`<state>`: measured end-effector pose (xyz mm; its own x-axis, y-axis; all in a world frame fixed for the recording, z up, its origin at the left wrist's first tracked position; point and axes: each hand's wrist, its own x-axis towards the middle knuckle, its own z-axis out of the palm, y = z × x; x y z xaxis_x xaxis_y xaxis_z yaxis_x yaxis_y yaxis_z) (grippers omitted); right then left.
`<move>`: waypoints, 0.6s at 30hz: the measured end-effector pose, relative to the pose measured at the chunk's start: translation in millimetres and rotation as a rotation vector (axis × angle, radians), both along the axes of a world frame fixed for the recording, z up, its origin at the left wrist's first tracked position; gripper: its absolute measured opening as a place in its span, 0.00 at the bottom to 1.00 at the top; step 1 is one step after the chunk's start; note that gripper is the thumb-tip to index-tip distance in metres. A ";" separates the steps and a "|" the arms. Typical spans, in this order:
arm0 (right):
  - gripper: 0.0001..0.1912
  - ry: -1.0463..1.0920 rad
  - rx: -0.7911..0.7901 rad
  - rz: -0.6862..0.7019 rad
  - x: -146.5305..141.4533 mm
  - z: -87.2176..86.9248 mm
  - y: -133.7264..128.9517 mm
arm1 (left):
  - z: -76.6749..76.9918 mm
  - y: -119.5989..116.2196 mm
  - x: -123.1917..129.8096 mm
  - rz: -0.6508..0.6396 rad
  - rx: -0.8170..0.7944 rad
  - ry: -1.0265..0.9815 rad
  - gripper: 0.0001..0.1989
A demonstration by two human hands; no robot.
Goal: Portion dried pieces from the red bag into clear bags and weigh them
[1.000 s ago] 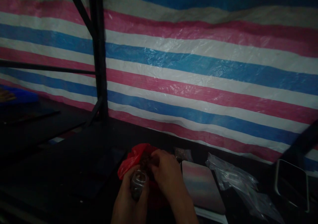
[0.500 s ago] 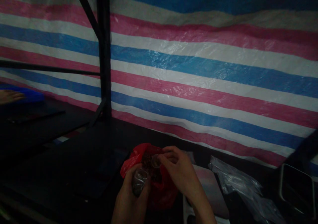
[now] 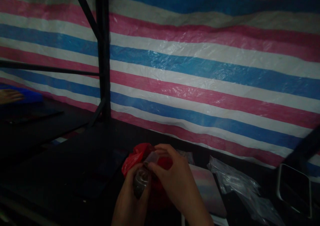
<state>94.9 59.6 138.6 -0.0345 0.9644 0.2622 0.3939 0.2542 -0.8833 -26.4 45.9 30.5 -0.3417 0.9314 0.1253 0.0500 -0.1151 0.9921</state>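
Low in the middle, my left hand (image 3: pixel 131 194) is wrapped round a small clear plastic bag (image 3: pixel 141 181), whose mouth faces up and which looks dark inside. Between the fingers of my right hand (image 3: pixel 173 177) is a small clear cup (image 3: pixel 152 157), tipped toward the mouth of the clear bag. Whether anything is in the cup, I cannot tell. Behind and beneath both hands sits a red plastic bag (image 3: pixel 136 157). My right hand covers most of its opening.
To the right on the black table (image 3: pixel 100 142) are a pale flat case (image 3: pixel 208 192), loose clear plastic bags (image 3: pixel 233 176) and a dark-screened device (image 3: pixel 295 189). A black post (image 3: pixel 103 52) stands before the striped sheet (image 3: pixel 200 69). Another person's hand (image 3: pixel 10 95) rests on a blue object (image 3: pixel 32 96) at far left.
My right hand has brought the cup from over the dark contents of the red bag left to the clear bag, tilting it. My left hand has stayed nearly still.
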 end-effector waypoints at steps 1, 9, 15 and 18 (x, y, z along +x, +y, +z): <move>0.19 -0.010 0.002 -0.024 0.7 -3.0 3.0 | -1.6 0.4 0.4 0.009 0.014 0.007 0.31; 0.04 -0.154 -0.021 0.046 4.7 -12.7 -8.1 | -37.7 8.1 -7.5 0.116 0.318 0.221 0.26; 0.08 -0.104 -0.181 0.068 3.4 8.4 -31.6 | -32.6 -1.7 4.9 0.274 0.346 0.385 0.32; 0.11 -0.122 -0.124 0.012 9.7 15.6 -34.0 | -16.1 -7.9 11.5 0.343 0.275 0.410 0.33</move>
<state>104.7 25.6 154.2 -0.0707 0.9885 0.1340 0.4975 0.1514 -0.8542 -14.9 38.0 14.4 -0.4899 0.6914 0.5310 0.5018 -0.2744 0.8203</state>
